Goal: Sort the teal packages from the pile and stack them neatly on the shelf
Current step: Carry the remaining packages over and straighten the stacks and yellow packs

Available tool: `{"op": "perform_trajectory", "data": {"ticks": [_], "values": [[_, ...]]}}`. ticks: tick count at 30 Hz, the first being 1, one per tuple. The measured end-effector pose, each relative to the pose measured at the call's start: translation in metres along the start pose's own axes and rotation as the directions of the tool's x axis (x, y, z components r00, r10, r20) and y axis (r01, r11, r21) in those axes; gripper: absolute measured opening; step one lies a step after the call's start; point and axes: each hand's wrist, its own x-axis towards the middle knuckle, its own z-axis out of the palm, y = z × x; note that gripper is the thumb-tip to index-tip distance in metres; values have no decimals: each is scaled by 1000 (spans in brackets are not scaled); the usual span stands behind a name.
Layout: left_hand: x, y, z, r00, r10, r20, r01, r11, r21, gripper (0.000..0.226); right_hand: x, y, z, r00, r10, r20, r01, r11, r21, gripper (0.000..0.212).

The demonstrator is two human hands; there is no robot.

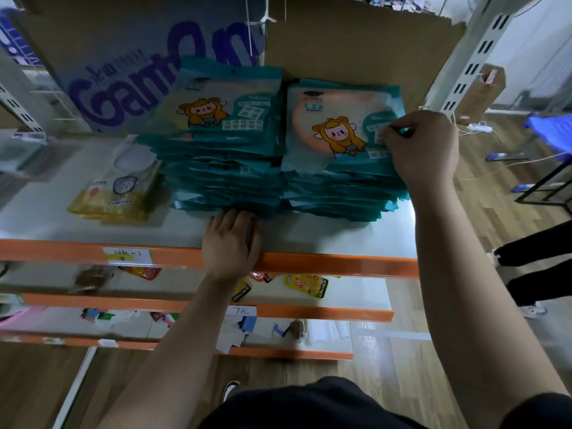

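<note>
We logged the flat teal plastic packages, each printed with a yellow cartoon figure, in two tall stacks. They stood side by side and touching on the pale top shelf with its orange front rail. Our right hand pinched the right edge of the topmost package of the right-hand stack, fingers curled onto it. Our left hand lay flat on the shelf, straight fingers reaching to the foot of the left-hand stack, grasping nothing. Just left of the stacks we noted a short pile of pale yellow pouches. Behind stood a brown cardboard sheet. The shelf below held yellow snack packets lying loose.
</note>
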Motion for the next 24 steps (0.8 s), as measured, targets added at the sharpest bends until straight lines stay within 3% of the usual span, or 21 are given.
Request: {"op": "perform_trajectory", "data": {"ticks": [6,12,18,24], "values": [[0,-2,3,1000,-22,-2,22,1000,17,34,-11,-2,-6,994,-102,-32,95,981,-166,25],[1,-1,-1,999,-28,46,26,999,46,33,-39,-14,-4,956,-294,6,292,946,-139,22],[-3,-18,-28,995,-86,48,80,991,104,32,-75,-56,9,831,-535,149,507,841,191,18],[-18,-63,-75,979,-204,9,200,968,151,33,-135,-106,56,696,-643,321,511,757,407,13]]}}
